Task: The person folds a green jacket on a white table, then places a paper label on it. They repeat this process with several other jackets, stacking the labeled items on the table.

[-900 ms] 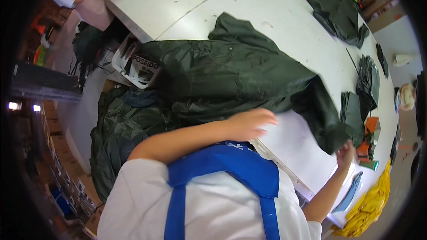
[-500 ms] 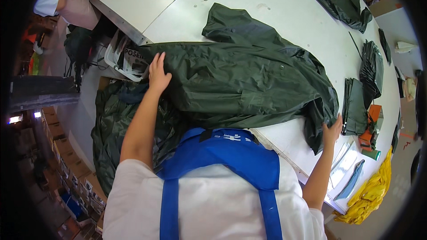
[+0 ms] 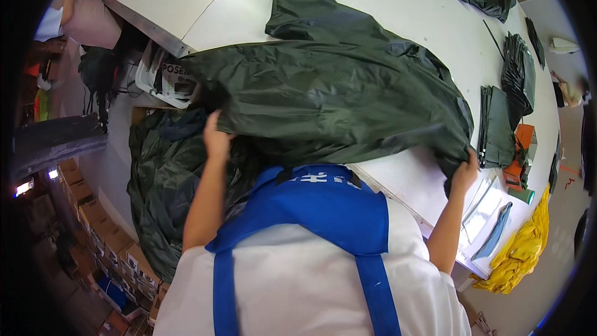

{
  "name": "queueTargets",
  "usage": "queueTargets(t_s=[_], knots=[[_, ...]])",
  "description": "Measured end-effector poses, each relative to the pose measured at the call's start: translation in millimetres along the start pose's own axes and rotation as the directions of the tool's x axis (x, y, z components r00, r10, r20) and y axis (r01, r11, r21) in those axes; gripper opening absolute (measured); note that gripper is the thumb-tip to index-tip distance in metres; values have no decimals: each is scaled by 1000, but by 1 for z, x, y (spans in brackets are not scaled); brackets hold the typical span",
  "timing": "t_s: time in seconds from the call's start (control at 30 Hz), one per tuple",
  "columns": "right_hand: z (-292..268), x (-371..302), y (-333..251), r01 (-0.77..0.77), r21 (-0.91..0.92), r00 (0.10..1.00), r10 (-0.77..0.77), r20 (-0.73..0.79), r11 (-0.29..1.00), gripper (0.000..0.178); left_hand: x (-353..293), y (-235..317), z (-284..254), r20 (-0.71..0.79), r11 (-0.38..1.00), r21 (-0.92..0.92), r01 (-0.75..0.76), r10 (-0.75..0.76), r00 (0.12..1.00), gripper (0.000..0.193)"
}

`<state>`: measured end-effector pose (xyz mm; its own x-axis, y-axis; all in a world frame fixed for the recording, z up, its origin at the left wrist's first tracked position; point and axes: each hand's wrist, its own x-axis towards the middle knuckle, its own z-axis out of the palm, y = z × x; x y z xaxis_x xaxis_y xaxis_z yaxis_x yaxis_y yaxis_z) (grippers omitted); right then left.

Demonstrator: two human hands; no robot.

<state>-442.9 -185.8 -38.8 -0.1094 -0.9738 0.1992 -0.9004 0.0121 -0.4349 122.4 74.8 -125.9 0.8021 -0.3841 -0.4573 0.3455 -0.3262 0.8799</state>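
A dark green raincoat (image 3: 336,93) is spread across the white table (image 3: 230,15), creased and partly lifted along its near side. My left hand (image 3: 217,135) is closed on the coat's near left edge; its fingertips are partly hidden by the cloth. At the right end, my right hand (image 3: 465,171) pinches a corner of the same coat, which hangs down beside the table's near part. One flap of the coat points away from me at the far side. Left of my body, a heap of dark green garments (image 3: 165,186) lies below the table edge.
A white plastic basket (image 3: 149,74) stands by the table's left corner. To the right lie folded dark green packs (image 3: 494,127), an orange box (image 3: 525,149), a green roll (image 3: 522,196) and yellow cloth (image 3: 519,246). Another person (image 3: 87,15) is at the far left.
My left hand has gone from lying flat on the coat to gripping its near edge, lower down. The coat's near side has lifted, and my right hand keeps its corner.
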Motion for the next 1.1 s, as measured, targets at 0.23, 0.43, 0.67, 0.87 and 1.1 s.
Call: queueTargets(t_s=[0.23, 0.43, 0.67, 0.87, 1.1], knots=[[-167, 77, 3, 240, -119, 967, -248, -54, 963, 50, 6, 291, 9, 145, 276, 224, -935, 939, 312, 30], [-182, 142, -58, 178, -526, 962, -260, -85, 831, 37, 60, 379, 176, 655, -256, 406, -877, 751, 84, 60], [16, -58, -134, -590, 707, 704, -181, 687, 390, 42, 108, 210, 148, 692, 53, 474, -879, 595, 409, 61], [117, -63, -160, -506, 521, 697, 30, 717, -688, 56, 182, 168, 60, 308, 450, 727, -519, 462, 832, 72], [120, -47, -126, -68, 818, 692, 563, 451, -571, 45, 274, 177, 83, 133, 946, 308, -106, 68, 989, 89]])
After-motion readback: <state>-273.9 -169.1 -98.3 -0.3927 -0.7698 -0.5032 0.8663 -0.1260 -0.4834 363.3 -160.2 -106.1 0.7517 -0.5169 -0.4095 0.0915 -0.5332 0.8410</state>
